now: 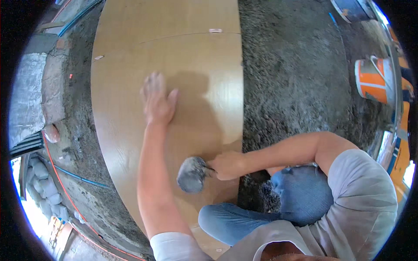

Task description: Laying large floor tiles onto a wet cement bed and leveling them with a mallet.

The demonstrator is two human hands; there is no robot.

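Wood-look floor tiles [117, 95] with a pale brown, slightly glossy surface run up the middle of the view. My left hand [158, 102] lies palm down on one of them, thumb apart from the fingers. In my right hand [226, 165], closed round its short visible handle, is a mallet [191, 175]. Its thick grey head is worn and dusty, and it is over the tile near my left forearm. Whether the head touches the surface I cannot tell. A small pale clip [215, 31] sits at the joint across the tiles, and another clip [99, 57] is at the left edge.
Rough grey mortar bed [296, 87] lies to the right, with an orange and white bucket [372, 80] on it. Another round container [352, 9] stands at the far right. On the left are an orange cord [65, 178], a blue hose [82, 177] and stacked pale bags [45, 189].
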